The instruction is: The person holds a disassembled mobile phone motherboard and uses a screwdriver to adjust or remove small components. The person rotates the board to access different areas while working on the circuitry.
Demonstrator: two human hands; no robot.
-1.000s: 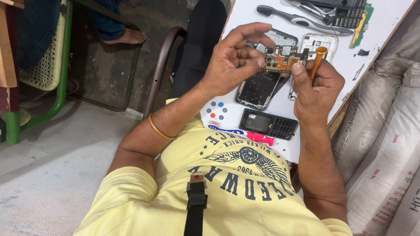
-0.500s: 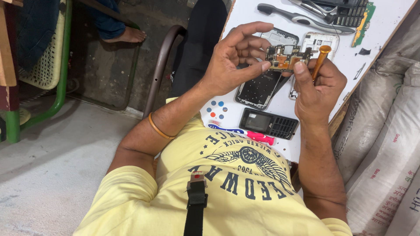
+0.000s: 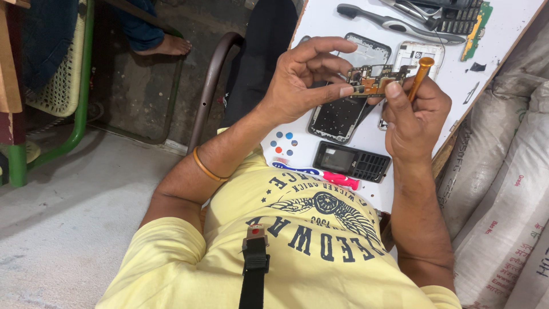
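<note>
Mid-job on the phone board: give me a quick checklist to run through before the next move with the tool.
1. Circuit board pinched in the left hand: ok.
2. Orange-handled tool gripped in the right hand: ok.
3. Tool tip seated on the board: cannot tell, fingers hide it.
4. Board held above the white worktop, clear of the open phone shell: ok.
5. Black keypad phone lies apart from the hands: ok.
6. Loose screws accounted for: cannot tell.

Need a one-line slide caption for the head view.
Left hand holds a phone circuit board; right hand grips an orange-handled tool over a white worktable.
</note>
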